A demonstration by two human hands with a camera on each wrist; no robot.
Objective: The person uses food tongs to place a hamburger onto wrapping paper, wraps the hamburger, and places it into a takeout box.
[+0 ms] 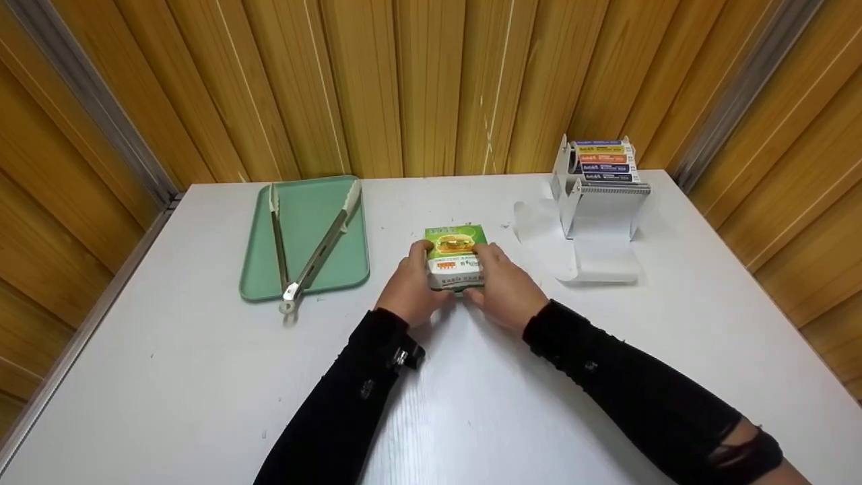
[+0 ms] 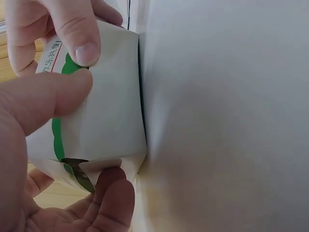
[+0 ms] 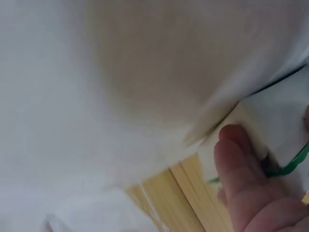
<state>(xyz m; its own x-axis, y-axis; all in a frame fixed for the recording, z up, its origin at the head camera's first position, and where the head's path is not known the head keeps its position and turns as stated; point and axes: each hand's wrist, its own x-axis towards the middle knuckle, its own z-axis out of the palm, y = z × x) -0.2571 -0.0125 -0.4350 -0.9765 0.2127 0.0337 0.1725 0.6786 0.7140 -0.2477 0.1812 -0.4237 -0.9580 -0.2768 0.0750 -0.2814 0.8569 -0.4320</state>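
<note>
A small green-and-white cardboard burger box (image 1: 458,266), with a burger picture on its lid, sits on the white table. My left hand (image 1: 412,289) holds its left side, and my right hand (image 1: 510,288) holds the right side. Seen from the left wrist, both thumbs meet at the green scalloped edge on the front of the box (image 2: 113,106), while the left fingers curl along its side. The right wrist view shows right-hand fingers (image 3: 241,164) against the box's white side wall (image 3: 277,113).
At the left, steel tongs (image 1: 323,246) lie spread across a green tray (image 1: 306,202), their hinge past its front edge. A white label dispenser (image 1: 601,195) with several coloured rolls stands at the back right, a paper strip (image 1: 606,261) trailing from it.
</note>
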